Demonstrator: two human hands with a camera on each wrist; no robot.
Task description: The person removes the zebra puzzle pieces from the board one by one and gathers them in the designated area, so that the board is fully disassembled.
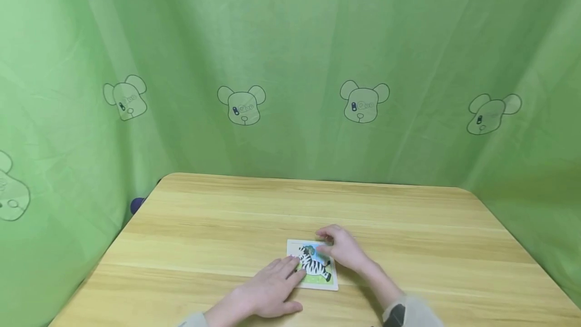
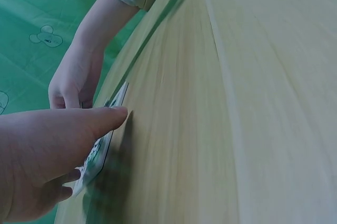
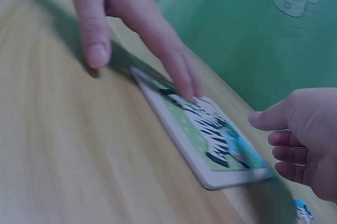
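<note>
A square zebra picture puzzle [image 1: 314,268] with a white border lies flat on the table. My left hand [image 1: 274,289] reaches in from the left, fingers extended, with fingertips over the zebra's left part and the thumb spread away from it. At the puzzle's upper right corner is my right hand [image 1: 343,250], its fingers loosely bent. In the right wrist view, the thumb of this right hand [image 3: 310,134] stands apart from the curled fingers, with nothing visible between them. A small blue and white piece [image 3: 303,211] shows below that hand, partly cut off by shadow.
The wooden table [image 1: 218,221] extends around the puzzle on all sides. A green curtain [image 1: 290,29] printed with bear heads hangs behind and beside it. Something round and purple [image 1: 136,205] shows beyond the table's left edge.
</note>
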